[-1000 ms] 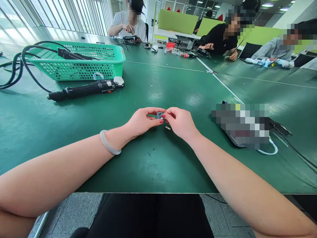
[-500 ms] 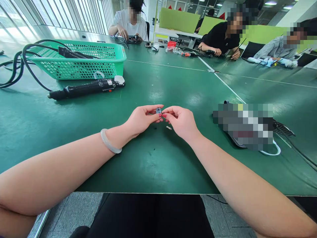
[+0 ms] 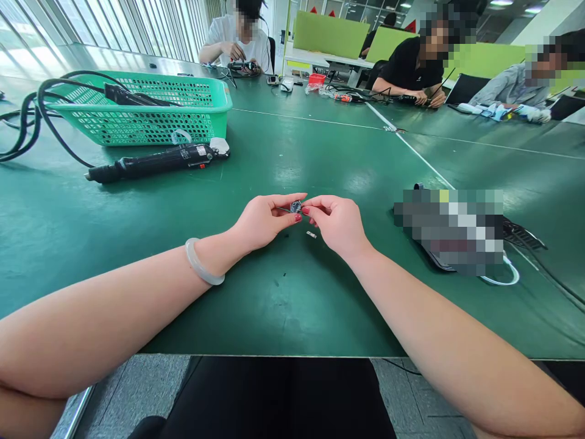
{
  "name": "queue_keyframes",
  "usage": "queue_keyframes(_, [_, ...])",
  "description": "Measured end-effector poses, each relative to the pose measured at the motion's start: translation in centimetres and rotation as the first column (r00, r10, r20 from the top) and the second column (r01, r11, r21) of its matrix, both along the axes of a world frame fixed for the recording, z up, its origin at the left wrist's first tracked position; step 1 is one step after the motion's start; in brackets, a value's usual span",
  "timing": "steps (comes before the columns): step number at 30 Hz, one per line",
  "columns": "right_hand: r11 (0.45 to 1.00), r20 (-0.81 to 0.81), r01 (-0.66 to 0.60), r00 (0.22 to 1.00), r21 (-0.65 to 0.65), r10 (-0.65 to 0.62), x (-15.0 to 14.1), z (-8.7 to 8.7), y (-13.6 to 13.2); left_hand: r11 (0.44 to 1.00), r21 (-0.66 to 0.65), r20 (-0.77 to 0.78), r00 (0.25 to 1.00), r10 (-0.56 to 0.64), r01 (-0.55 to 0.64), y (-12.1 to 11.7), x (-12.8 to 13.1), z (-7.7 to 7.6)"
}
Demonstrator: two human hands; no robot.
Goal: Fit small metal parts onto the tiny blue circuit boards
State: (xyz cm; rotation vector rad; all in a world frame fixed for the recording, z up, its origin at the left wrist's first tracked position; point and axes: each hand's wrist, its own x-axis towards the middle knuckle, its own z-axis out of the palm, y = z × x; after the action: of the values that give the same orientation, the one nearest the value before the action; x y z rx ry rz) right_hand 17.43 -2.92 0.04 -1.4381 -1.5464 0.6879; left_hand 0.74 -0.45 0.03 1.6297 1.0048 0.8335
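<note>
Between the thumb and fingers of my left hand (image 3: 262,222) is a small dark-blue and silver part (image 3: 295,207), perhaps a tiny circuit board; it is too small to name surely. My right hand (image 3: 338,222) is pinched closed, its thumb and index fingertips at the right edge of that part. Whether the right fingers hold a separate piece is hidden. Just below the hands, a small flat metallic piece (image 3: 311,234) lies on the green table (image 3: 256,305). A tiny dark speck lies nearer the table's front edge.
At the left stands a green plastic basket (image 3: 150,122) with black cables. A black electric screwdriver (image 3: 155,163) lies in front of it. To the right rests a blurred-out dark object (image 3: 448,231) with a white cord. Several people sit across the table.
The small part was turned between my fingers and now sits at a different tilt. My hands stay in nearly the same place. Across the table, the co-worker in black has brought both hands together.
</note>
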Motion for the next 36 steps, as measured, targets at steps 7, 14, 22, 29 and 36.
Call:
queue_keyframes(7, [0.997, 0.126, 0.016, 0.992, 0.072, -0.025, -0.1, 0.1, -0.3, 1.0, -0.009, 0.031, 0.999, -0.012, 0.012, -0.1, 0.0, 0.1])
queue_keyframes(14, [0.997, 0.142, 0.007, 0.99, 0.076, -0.018, -0.2, 0.2, -0.5, 0.993, -0.112, 0.142, 0.99, -0.01, 0.026, -0.4, 0.2, 0.8])
queue_keyframes(22, [0.997, 0.22, -0.071, 0.973, -0.028, 0.075, 1.1, 0.7, -0.1, 0.979, -0.201, 0.225, 0.972, 0.071, -0.025, 0.1, 0.1, 0.9])
queue_keyframes(29, [0.968, 0.494, -0.109, 0.844, -0.227, 0.211, 2.2, 0.4, 0.0, 0.937, -0.33, 0.26, 0.943, 0.207, -0.115, 0.5, 0.2, 0.5])
queue_keyframes(36, [0.981, 0.377, -0.099, 0.913, -0.168, 0.157, 1.7, 0.5, 0.0, 0.933, -0.345, 0.244, 0.95, 0.197, -0.105, 0.5, 0.3, 0.5])
